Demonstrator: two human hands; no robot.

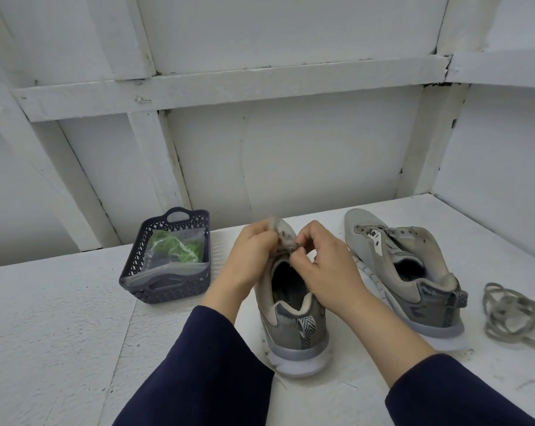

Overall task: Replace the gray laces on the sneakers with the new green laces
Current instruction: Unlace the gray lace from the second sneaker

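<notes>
A gray sneaker (pixel 294 327) stands upright in front of me, heel toward me. My left hand (pixel 250 256) grips its upper near the tongue. My right hand (pixel 323 262) pinches the gray lace (pixel 292 246) at the eyelets, fingers curled. A second gray sneaker (pixel 407 265) lies to the right with no lace in it. A loose gray lace (pixel 512 315) is piled at the far right. Green laces (pixel 175 247) sit in a clear bag inside a dark basket (pixel 165 289) on the left.
Everything rests on a white painted bench (pixel 60 318). A white wooden wall with beams (pixel 229 93) rises close behind it. Dark blue sleeves cover both forearms.
</notes>
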